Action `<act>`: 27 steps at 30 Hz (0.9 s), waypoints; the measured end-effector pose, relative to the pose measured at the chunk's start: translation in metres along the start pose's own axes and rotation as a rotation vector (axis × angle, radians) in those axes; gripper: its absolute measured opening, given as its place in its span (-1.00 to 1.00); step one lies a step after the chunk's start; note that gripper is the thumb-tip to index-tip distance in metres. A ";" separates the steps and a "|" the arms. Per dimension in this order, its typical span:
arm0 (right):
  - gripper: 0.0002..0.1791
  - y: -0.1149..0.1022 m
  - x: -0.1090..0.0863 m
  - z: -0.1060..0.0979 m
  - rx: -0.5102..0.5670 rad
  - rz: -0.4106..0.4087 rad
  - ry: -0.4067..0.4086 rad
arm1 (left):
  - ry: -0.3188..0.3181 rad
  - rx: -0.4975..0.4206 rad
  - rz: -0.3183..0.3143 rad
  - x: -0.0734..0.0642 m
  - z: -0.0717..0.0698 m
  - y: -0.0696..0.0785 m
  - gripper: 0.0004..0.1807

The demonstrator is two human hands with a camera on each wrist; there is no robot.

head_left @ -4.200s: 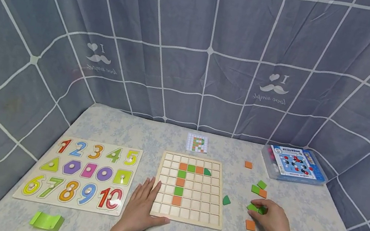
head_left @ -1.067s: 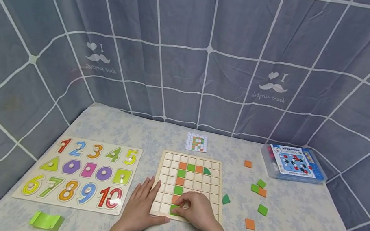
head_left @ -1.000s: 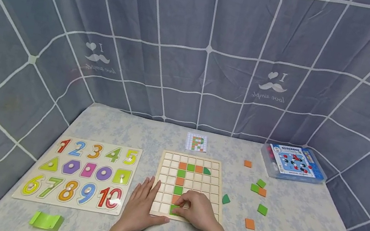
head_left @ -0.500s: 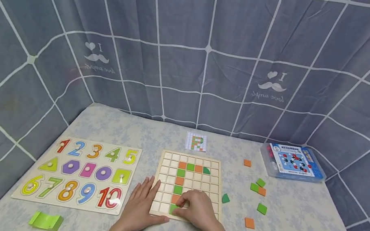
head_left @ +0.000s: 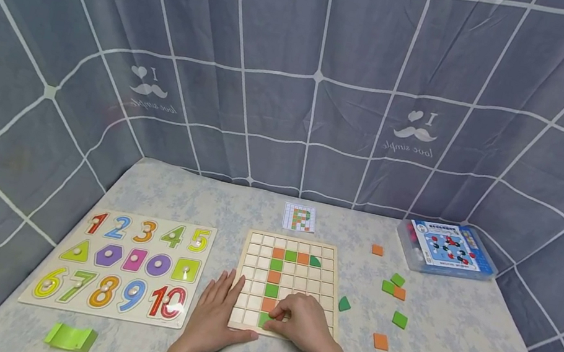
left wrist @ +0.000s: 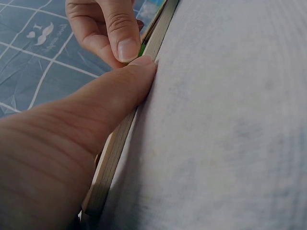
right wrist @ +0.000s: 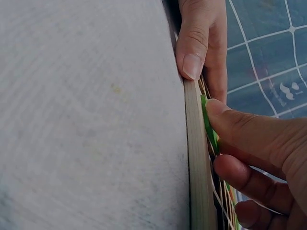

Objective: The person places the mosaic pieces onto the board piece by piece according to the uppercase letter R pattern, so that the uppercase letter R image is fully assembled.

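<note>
The wooden grid board (head_left: 299, 283) looked partly filled. Set in its cells were an upper row of an orange tile (head_left: 278, 253), a green tile (head_left: 291, 256), a second orange tile (head_left: 303, 259) and a dark green quarter-round piece (head_left: 314, 262); below the row's left end a column of square tiles (head_left: 273, 276) ran toward the near rim in alternating colours.

At the column's near end, the right hand (head_left: 302, 323) pinched a green square tile (head_left: 263, 319) between thumb and fingers over the last cell; in the right wrist view it appeared tilted, so seating it seemed unfinished. The left hand (head_left: 215, 315) lay with fingers outstretched along the board's left side, its thumb on the near rim.

Judged against the small pattern card (head_left: 300, 217) behind the board, the spine and top looked nearly complete, while the figure's right side and middle remained unfilled. Seven pieces were left on the table to the right: a loose quarter-round piece (head_left: 344, 304) just beside the board, three loose green squares (head_left: 400, 320) and three loose orange squares (head_left: 380, 342).
</note>
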State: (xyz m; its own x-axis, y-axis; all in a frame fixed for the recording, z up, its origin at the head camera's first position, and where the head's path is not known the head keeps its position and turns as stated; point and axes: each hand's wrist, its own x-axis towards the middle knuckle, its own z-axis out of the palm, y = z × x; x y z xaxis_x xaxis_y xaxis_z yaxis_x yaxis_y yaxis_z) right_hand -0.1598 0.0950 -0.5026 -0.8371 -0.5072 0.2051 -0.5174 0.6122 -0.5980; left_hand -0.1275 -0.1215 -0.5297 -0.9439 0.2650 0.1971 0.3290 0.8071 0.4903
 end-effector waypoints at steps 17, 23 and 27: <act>-0.86 0.021 -0.012 -0.019 0.169 0.061 0.056 | -0.001 0.012 -0.008 0.000 0.003 -0.002 0.20; -0.84 0.035 -0.020 -0.044 0.107 0.152 0.183 | 0.001 0.008 -0.008 0.000 0.002 -0.001 0.19; -0.82 0.048 -0.031 -0.061 0.078 0.211 0.259 | 0.001 -0.002 -0.007 0.000 0.002 -0.001 0.19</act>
State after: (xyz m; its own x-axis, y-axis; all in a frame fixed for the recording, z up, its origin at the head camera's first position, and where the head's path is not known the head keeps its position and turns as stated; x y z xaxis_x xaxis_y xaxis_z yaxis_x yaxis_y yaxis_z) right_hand -0.1699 0.1768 -0.4908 -0.9467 -0.1975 0.2543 -0.3213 0.6335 -0.7039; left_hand -0.1278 -0.1212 -0.5319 -0.9462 0.2587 0.1942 0.3222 0.8080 0.4933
